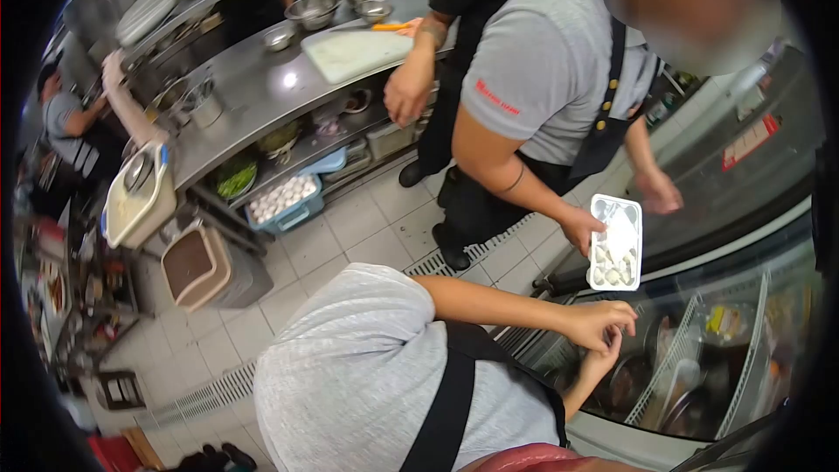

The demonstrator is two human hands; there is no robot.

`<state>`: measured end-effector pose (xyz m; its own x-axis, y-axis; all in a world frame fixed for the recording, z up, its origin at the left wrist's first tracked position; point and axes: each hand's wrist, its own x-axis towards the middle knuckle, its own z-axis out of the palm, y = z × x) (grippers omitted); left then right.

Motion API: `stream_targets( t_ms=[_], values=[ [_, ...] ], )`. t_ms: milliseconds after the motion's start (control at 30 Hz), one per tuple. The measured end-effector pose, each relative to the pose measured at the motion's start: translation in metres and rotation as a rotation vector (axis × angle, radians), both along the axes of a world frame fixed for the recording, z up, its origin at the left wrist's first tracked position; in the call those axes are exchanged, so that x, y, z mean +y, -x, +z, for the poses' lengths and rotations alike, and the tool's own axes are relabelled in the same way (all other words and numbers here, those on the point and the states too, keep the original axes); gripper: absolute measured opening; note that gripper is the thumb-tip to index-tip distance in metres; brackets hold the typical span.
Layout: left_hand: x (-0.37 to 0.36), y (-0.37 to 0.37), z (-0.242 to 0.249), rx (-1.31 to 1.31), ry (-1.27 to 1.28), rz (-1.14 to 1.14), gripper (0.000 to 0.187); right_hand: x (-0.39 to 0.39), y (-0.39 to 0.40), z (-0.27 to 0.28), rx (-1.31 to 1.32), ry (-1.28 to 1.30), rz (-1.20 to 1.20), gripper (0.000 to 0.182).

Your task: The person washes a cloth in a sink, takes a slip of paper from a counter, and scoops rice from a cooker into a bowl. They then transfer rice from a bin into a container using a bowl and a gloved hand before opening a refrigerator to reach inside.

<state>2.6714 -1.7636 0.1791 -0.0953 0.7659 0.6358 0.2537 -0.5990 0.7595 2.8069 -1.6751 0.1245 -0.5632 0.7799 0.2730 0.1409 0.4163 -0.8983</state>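
My left hand (pixel 601 324) reaches out past the grey sleeve, its fingers curled inward. Just below it is my right hand (pixel 598 367), its raised fingers meeting the left fingertips. Both look closed, and I see no object between them, though the overlap hides part of the right fingers. Beyond my hands, a co-worker's hand (pixel 584 229) grips a white wrapped tray (pixel 617 240) holding pale, roundish pieces. That person's other hand (pixel 657 190) is apart from the tray. Right of my hands lies the glass-fronted refrigerator (pixel 699 341), with wire racks and packaged food inside.
A co-worker in a grey shirt (pixel 533 70) stands close ahead, beside another person in black. Behind them runs a steel counter (pixel 253 92) with a white cutting board (pixel 358 52) and metal bowls. A bin (pixel 205 267) and a floor drain (pixel 210 393) are at left.
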Motion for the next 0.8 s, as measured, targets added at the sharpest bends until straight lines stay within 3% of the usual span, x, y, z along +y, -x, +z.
stream_targets(
  t_ms=[133,200,333,400,567,633,800],
  values=[
    [-0.071,0.019,-0.025,0.072,0.142,0.155,0.049,-0.021,0.036,-0.019,-0.03,0.133,0.225,0.035],
    [-0.11,0.023,-0.051,0.058,0.267,0.303,0.048,-0.025,0.057,-0.04,-0.093,0.036,0.365,0.038],
    [-0.206,0.011,-0.085,-0.135,0.478,0.626,0.047,-0.077,0.09,-0.027,-0.2,0.056,0.542,0.038],
    [-0.251,-0.003,-0.099,-0.361,0.58,0.726,0.045,-0.11,0.102,-0.016,-0.247,0.064,0.603,0.038],
    [-0.365,-0.036,-0.129,-0.675,0.595,1.148,0.043,-0.174,0.122,-0.012,-0.213,0.053,0.795,0.037],
    [-0.403,-0.044,-0.139,-0.769,0.454,1.258,0.04,-0.203,0.127,-0.009,-0.173,0.043,0.923,0.037],
    [-0.479,-0.046,-0.142,-0.735,0.376,1.381,0.039,-0.294,0.131,-0.004,-0.184,-0.08,1.017,0.037]
  ],
)
